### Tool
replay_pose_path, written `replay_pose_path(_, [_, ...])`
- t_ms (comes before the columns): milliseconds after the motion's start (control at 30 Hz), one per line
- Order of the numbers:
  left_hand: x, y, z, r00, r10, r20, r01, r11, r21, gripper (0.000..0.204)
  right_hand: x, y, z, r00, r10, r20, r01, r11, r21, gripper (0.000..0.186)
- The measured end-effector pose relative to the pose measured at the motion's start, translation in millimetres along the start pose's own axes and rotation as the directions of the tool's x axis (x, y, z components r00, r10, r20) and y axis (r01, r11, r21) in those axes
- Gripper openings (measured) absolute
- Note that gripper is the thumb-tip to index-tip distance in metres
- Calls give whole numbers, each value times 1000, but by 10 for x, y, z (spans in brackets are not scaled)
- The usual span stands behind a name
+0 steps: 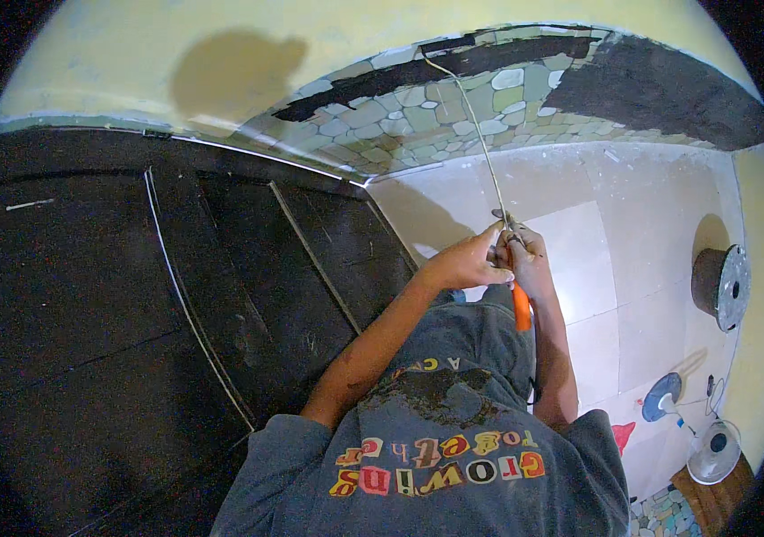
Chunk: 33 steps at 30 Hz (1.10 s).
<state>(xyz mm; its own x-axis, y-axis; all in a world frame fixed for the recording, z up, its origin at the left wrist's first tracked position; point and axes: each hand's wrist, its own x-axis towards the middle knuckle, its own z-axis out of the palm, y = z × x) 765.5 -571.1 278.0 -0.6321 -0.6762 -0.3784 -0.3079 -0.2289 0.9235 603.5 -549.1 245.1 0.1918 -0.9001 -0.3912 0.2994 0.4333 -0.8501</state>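
A thin pale cable [479, 125] comes out of the dark band high on the wall and runs down to my hands. My right hand [532, 261] is closed around a pair of pliers with orange handles [522, 309], whose dark jaws sit at the cable's lower end. Close beside it, my left hand [470, 261] has its fingers pinched at the cable by the jaws, thumb near the orange handle. The cable's very tip is hidden between my fingers.
A dark panelled wooden surface [87, 286] fills the left side. Stone-patterned wall covering [418, 116] with black patches lies ahead. On the right, a large spool [724, 286] stands on the pale tiled floor [579, 259], with a fan [713, 452] nearer.
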Motion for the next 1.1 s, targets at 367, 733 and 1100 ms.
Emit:
replay_pose_path(367, [-281, -3, -233, 999, -29, -27, 33, 991, 130, 65, -16, 96, 407, 999, -45, -16, 44, 997, -58, 37])
replay_pose_path(733, [-597, -199, -547, 996, -70, 50, 64, 992, 106, 68, 47, 468, 843, 996, -82, -44, 76, 988, -136, 25])
replay_pose_path(1100, [-982, -315, -823, 986, -166, -1, 162, 961, 225, 73, 42, 494, 1299, 993, -112, -39, 100, 969, -228, 24])
